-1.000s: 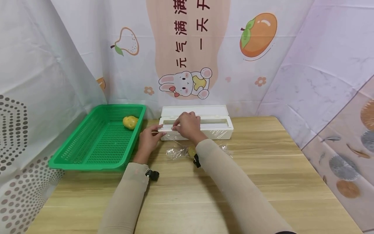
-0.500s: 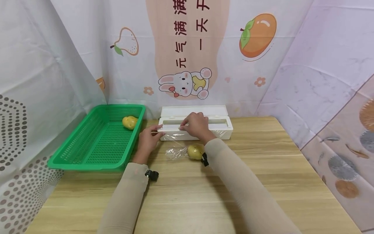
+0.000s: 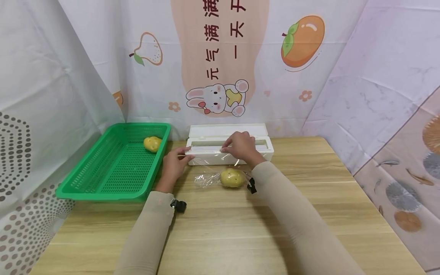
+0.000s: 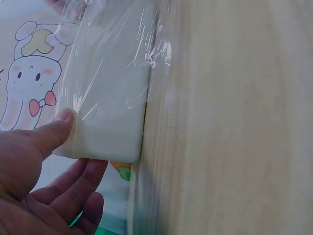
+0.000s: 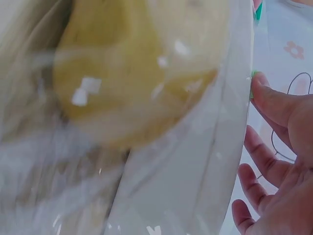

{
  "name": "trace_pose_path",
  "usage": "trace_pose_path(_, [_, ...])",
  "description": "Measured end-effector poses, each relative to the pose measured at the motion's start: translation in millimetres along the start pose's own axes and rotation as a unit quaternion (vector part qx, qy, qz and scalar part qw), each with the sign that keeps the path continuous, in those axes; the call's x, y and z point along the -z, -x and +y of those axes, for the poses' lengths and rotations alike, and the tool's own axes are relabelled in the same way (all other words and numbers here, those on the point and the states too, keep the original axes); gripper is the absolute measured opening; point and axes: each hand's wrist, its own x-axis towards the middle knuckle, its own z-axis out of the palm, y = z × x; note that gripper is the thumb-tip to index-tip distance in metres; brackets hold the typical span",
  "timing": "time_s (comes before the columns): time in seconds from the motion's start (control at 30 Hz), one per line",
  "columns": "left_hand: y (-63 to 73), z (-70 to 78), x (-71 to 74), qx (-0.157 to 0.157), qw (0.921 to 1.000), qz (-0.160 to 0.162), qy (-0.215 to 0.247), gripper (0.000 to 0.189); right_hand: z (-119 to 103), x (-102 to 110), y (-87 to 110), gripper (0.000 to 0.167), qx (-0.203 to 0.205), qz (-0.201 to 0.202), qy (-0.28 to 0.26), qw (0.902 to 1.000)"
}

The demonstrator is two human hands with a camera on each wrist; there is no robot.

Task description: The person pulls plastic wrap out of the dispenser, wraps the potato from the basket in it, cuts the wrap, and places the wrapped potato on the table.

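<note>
A white cling film dispenser lies lengthwise at the back of the table, its lid raised. Clear cling film hangs from its front edge and covers a yellow potato on the tabletop. My left hand grips the dispenser's left end, thumb on the top edge and fingers at the end face. With thumb and fingertips, my right hand pinches a small green slide cutter on the front top edge, near the middle. That piece is mostly hidden by the thumb.
A green plastic basket stands to the left, close beside my left forearm, with another potato in its far right corner. A printed curtain hangs right behind the dispenser.
My right hand has slid rightward along the dispenser's front edge, and the forearm has uncovered the wrapped potato. My left hand has stayed at the left end.
</note>
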Motion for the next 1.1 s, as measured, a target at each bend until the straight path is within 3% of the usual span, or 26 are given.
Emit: trace_pose_path(1.1, [-0.9,-1.1,-2.0,0.003,0.9999,0.009,-0.005,0.043,47.6,28.7,10.4,0.008,0.019,-0.008,0.029,0.9994])
